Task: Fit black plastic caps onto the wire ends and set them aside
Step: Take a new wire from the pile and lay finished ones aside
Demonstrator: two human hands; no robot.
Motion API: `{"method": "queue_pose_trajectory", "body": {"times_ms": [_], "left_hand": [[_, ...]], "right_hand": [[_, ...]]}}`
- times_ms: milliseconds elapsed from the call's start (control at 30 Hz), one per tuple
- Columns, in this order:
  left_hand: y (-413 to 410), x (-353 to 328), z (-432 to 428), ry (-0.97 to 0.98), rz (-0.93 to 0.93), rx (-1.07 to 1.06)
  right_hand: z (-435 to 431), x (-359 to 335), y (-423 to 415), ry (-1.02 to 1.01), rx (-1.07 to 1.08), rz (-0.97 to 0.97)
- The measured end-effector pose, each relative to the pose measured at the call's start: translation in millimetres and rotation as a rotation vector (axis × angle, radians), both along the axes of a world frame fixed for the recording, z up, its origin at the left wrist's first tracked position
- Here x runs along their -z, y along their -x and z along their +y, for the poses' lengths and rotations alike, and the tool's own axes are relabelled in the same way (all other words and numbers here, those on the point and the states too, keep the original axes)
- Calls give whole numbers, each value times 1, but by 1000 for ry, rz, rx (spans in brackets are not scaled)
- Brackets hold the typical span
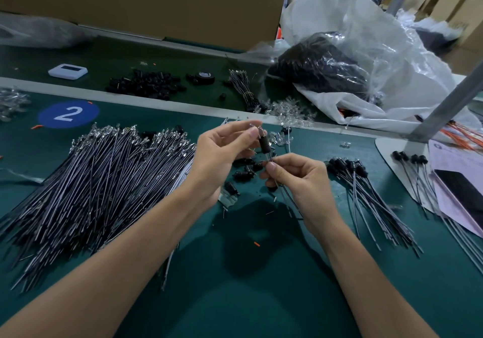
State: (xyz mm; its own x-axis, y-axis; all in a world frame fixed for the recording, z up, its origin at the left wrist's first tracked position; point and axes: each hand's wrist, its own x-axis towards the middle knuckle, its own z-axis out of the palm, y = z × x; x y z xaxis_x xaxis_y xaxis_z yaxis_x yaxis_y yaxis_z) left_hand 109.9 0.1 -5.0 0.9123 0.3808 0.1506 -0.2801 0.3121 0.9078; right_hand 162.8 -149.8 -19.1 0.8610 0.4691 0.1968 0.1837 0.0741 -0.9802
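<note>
The left hand (224, 152) is pinching the tip of a thin black wire (269, 157), the right hand (295, 178) pinching it lower; a black cylindrical plastic cap (263, 144) is sitting between both grips, probably needing seating next.

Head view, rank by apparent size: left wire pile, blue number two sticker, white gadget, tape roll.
1. left wire pile
2. blue sticker
3. white gadget
4. tape roll
The last two lie farther back, so their true sizes are unsure.

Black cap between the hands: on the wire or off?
On. The black cap sits on the wire, which emerges above and below it.
</note>
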Motion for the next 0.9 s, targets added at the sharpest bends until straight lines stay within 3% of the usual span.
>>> {"method": "queue_pose_trajectory", "body": {"times_ms": [900], "left_hand": [[5, 2, -5, 86, -47, -46]], "right_hand": [[2, -4, 8, -49, 23, -25]]}}
